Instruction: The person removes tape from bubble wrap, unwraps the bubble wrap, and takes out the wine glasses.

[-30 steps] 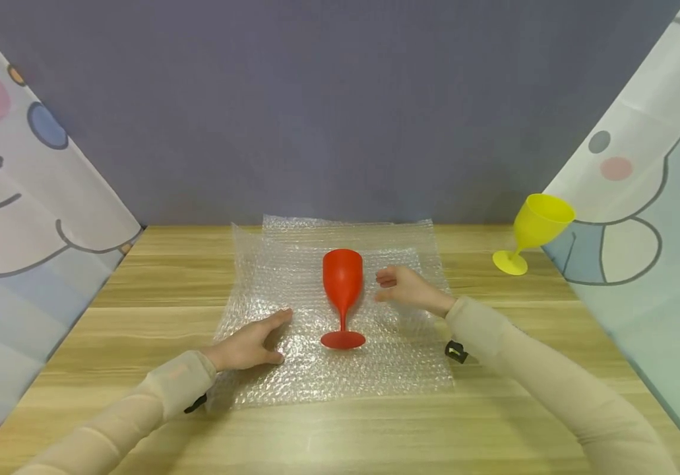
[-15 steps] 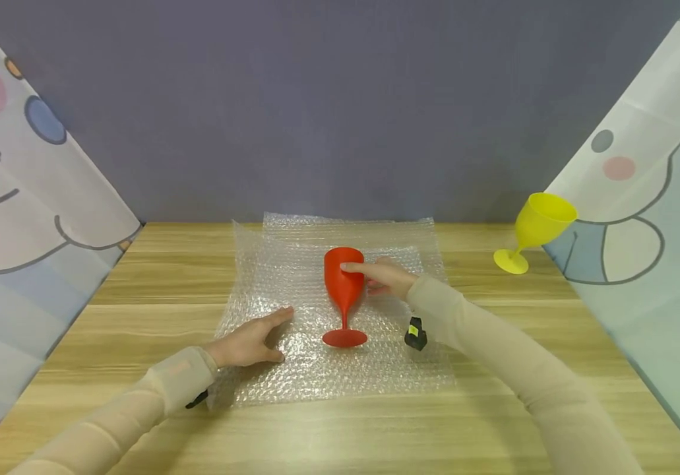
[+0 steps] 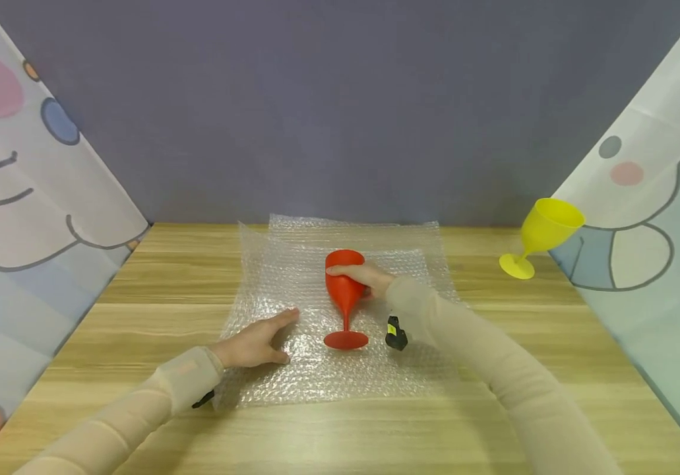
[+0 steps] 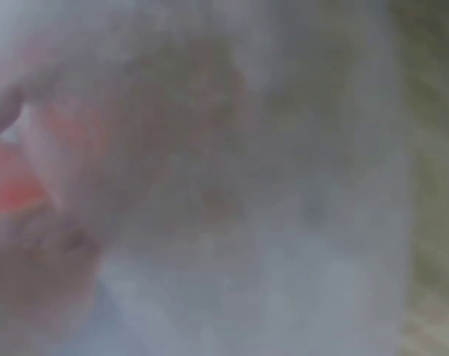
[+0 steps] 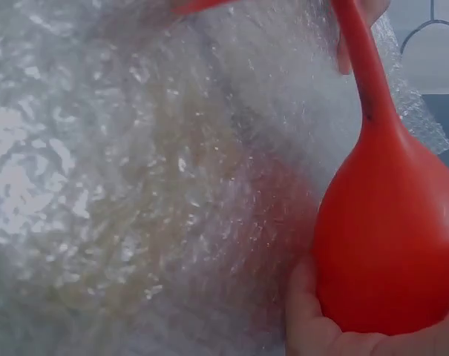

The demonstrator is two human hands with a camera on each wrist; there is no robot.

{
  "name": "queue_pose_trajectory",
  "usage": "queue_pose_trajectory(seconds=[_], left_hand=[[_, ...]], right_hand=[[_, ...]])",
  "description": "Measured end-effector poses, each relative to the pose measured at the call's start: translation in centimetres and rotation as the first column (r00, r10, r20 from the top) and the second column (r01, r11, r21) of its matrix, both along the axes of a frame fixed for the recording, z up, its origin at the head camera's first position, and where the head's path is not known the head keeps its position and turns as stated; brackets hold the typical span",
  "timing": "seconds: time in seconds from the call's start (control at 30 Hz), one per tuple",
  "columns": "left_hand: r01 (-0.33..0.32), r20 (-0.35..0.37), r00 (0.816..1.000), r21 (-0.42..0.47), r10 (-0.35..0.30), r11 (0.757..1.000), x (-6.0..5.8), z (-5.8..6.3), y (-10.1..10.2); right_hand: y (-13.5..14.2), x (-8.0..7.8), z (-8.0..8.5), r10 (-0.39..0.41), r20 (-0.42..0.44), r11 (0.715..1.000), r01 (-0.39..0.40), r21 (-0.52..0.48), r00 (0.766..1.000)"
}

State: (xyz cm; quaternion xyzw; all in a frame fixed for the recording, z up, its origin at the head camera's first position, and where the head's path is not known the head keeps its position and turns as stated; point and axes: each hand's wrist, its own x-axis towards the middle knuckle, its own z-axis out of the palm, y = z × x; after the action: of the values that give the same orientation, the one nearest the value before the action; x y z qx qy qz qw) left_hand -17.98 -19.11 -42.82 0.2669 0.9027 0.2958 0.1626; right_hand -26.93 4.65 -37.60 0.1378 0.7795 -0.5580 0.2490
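A red plastic goblet (image 3: 344,290) lies on a sheet of bubble wrap (image 3: 316,382), its bowl toward the back and its foot toward me. My right hand (image 3: 370,277) grips the bowl from the right, thumb across the top. In the right wrist view, fingers (image 5: 309,315) curl around the lower edge of the red bowl (image 5: 391,230). My left hand (image 3: 255,343) rests on the wrap left of the goblet, thumb and fingers spread. The left wrist view is mostly blurred by close wrap, with part of a hand (image 4: 42,259) and some red at its left edge.
A yellow goblet (image 3: 544,227) stands at the back right of the wooden table (image 3: 340,435). A dark grey panel (image 3: 340,112) rises behind the table, and printed cartoon sheets (image 3: 630,218) border both sides. A black wrist device (image 3: 396,334) hangs under the right sleeve.
My right hand has moved left from beside the goblet and taken hold of its bowl. The left hand stays in place on the wrap. The head view has shifted slightly.
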Motion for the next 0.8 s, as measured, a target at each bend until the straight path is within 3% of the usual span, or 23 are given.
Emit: queue_pose_trajectory(seconds=[0.23, 0.43, 0.8], left_hand=[[0.008, 0.003, 1.000, -0.002, -0.007, 1.000, 0.1, 0.0, 0.0], [0.002, -0.005, 1.000, -0.007, -0.002, 1.000, 0.1, 0.0, 0.0], [0.016, -0.024, 1.000, 0.002, -0.016, 1.000, 0.1, 0.0, 0.0]], right_hand=[[-0.9, 0.1, 0.1, 0.028, -0.024, 0.997, -0.026, 0.073, 0.999], [-1.0, 0.0, -0.1, 0.008, -0.017, 0.999, -0.007, 0.039, 1.000], [0.1, -0.1, -0.5, 0.043, -0.025, 0.999, -0.043, -0.021, 0.999]])
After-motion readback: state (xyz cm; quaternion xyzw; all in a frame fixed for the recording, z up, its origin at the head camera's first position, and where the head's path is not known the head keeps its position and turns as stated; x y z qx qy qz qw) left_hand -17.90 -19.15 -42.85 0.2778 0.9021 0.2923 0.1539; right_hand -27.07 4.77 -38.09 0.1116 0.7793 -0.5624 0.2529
